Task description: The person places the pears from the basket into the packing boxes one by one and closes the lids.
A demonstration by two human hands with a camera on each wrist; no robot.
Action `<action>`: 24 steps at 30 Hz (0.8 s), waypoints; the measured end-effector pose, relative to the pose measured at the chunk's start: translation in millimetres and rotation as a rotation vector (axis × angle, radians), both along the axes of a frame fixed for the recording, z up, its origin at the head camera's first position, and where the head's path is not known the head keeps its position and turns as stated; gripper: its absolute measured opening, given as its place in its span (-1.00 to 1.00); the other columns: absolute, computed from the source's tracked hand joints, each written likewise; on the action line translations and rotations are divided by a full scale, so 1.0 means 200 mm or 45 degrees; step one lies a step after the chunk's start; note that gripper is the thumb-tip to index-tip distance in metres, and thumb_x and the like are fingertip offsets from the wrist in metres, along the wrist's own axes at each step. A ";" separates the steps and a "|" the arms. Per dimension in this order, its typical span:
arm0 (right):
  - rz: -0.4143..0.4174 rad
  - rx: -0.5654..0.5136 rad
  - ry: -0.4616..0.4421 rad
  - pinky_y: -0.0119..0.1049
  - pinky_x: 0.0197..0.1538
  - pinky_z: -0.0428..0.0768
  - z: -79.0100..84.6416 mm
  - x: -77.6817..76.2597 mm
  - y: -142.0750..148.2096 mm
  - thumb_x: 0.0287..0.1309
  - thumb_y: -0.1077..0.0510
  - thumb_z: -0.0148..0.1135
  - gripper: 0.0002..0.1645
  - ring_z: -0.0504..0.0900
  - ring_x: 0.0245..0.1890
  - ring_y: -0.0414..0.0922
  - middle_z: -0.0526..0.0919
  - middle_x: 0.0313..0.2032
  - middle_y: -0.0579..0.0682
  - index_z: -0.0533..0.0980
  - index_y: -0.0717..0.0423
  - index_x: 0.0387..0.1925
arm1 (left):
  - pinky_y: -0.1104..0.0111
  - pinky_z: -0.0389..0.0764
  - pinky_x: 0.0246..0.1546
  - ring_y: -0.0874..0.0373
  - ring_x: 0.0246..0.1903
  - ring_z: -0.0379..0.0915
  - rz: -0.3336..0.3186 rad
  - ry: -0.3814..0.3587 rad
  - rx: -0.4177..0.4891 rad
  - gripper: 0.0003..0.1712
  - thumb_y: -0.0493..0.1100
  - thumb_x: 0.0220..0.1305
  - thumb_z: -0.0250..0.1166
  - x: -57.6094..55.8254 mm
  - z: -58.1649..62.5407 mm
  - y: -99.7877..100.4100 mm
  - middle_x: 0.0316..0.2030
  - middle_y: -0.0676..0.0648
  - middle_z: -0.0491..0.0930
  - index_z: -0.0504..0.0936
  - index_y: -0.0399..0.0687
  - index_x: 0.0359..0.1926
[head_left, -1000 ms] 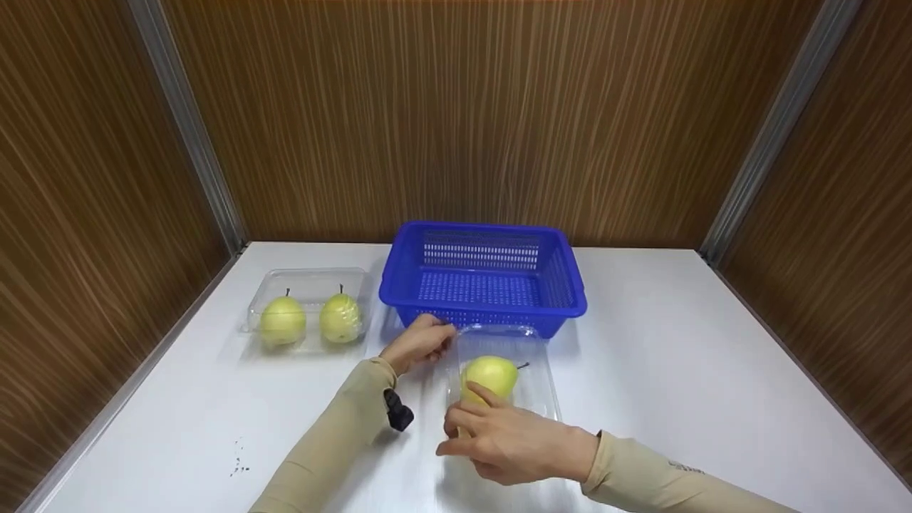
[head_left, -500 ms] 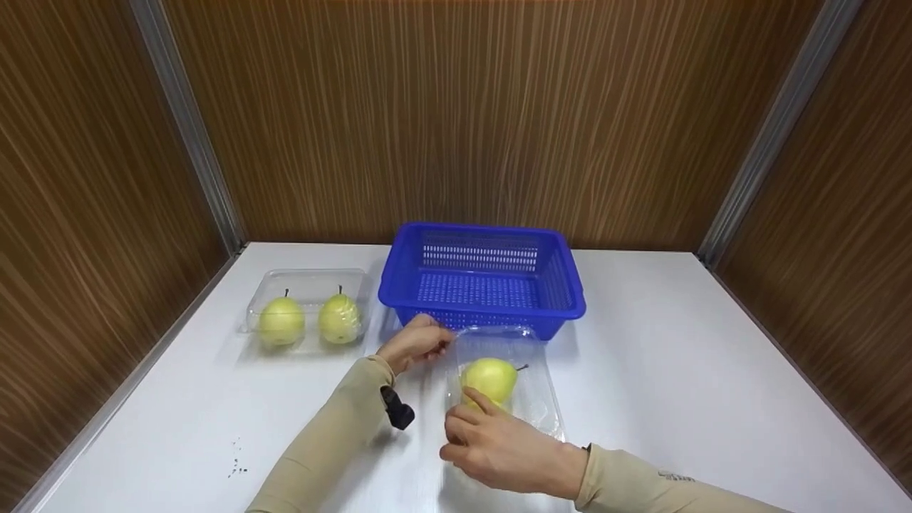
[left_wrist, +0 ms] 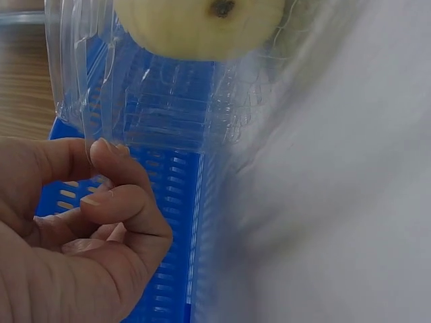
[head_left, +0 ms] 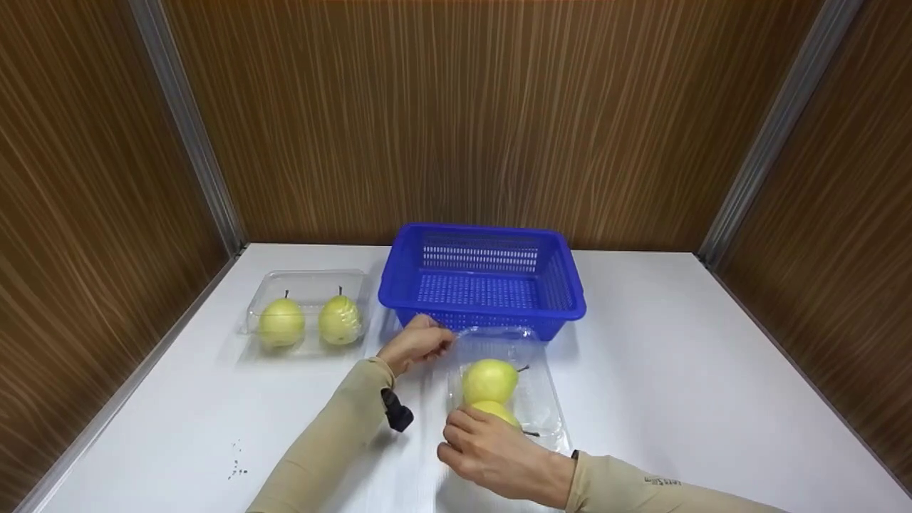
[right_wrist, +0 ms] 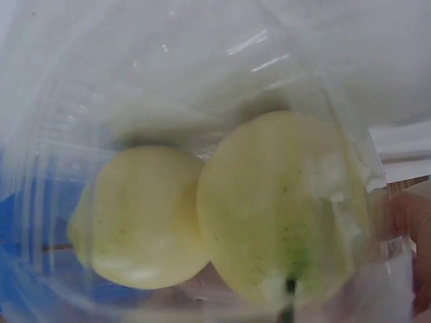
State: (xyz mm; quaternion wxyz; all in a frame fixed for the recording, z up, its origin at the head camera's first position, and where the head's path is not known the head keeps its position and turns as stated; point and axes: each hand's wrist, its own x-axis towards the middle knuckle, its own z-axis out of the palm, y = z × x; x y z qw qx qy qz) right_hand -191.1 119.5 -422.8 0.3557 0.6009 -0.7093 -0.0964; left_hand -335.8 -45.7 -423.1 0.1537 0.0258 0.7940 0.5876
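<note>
In front of the basket lies a clear plastic clamshell box (head_left: 543,395) with two yellow-green pears inside. The farther pear (head_left: 490,381) shows whole; the nearer pear (head_left: 500,410) is partly behind my right hand (head_left: 495,452). At the box's far left corner my left hand (head_left: 417,343) pinches the thin plastic rim between thumb and forefinger, as the left wrist view shows. My right hand grips the box's near left edge with curled fingers; its fingertips are hidden in the head view. Through clear plastic the right wrist view shows both pears (right_wrist: 279,202) side by side.
A blue perforated basket (head_left: 481,313) stands behind the box, close to its far end. To the left sits another clear box (head_left: 313,283) holding two pears. Wood-patterned panels (head_left: 470,121) enclose the white table (head_left: 662,370) at the back and sides.
My right hand has slid a little toward me, its forefinger drawing back from over the pears, and the nearer pear has come into view. My left hand has stayed at the far corner.
</note>
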 end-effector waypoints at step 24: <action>-0.151 -0.161 -0.485 -0.14 0.12 0.30 0.05 -0.03 0.16 -0.03 -0.20 0.23 -0.44 0.31 0.12 -0.08 0.35 0.11 -0.02 0.43 -0.05 0.00 | 0.27 0.51 -0.45 0.05 -0.42 0.48 -0.110 0.051 -0.026 -0.29 0.35 -0.06 0.24 0.06 0.00 -0.03 -0.25 -0.27 0.54 0.55 -0.19 -0.16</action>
